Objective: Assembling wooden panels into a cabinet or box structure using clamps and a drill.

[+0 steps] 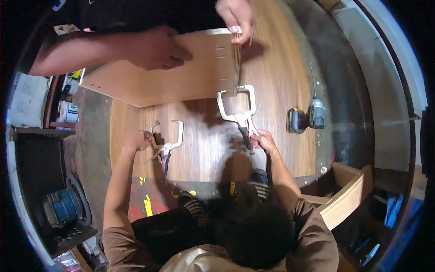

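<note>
In my right hand (264,140) is the red-and-black handle of a locking C-clamp (245,119). Its jaws reach around the near lower end of an upright panel edge. My left hand (143,141) is closed around one side of a second locking C-clamp (171,146), whose open jaws point away from me, apart from the panel. The light wooden panel (199,68) leans across a wood-grain board (281,81). A co-worker's one hand (158,49) lies against the panel's face, and their other hand (239,22) grips its far corner.
A grey drill (316,113) with a long bit lies at the right, beside a yellow-and-black battery (296,121). A wooden frame (346,206) stands lower right. A blue power tool (63,206) sits on the left shelf, below a white tub (68,112).
</note>
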The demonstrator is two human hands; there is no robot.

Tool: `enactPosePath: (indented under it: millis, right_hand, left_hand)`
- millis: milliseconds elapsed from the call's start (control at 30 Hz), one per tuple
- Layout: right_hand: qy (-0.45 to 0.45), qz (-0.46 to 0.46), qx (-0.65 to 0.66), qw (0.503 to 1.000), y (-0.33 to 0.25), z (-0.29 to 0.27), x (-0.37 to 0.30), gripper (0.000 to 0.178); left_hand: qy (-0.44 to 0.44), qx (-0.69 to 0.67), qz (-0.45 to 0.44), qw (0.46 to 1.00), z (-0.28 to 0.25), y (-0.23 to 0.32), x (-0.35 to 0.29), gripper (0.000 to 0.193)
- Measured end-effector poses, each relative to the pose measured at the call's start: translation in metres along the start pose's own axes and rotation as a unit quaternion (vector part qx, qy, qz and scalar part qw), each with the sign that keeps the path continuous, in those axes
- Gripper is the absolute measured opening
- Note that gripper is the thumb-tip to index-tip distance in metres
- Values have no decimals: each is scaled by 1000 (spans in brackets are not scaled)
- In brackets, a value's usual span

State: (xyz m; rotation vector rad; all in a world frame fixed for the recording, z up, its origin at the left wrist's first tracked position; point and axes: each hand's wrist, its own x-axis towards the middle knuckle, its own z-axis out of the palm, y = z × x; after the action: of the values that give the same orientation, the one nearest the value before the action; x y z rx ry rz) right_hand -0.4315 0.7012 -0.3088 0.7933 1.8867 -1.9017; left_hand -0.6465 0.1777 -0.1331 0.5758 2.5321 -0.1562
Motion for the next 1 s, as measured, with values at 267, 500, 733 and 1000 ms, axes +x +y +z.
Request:
enactPosePath:
  millis: [267,500,733,1000]
  right_hand:
    - [58,-55,39,996,2,8,-7,28]
    - [110,-58,37,992,11,10,-5,46]
    - [265,-139,-242,923,-9,21,-21,40]
    - [207,-144,-394,884,-33,-22,-6,34]
  left_hand:
    - [-4,3,-46,999,1,-6,4,33]
    - [-27,3,-73,997,-24,20,-3,31]
    - [-8,-33,-56,998,35,-41,18,32]
    - [-7,-31,-55,998,2,-14,16,34]
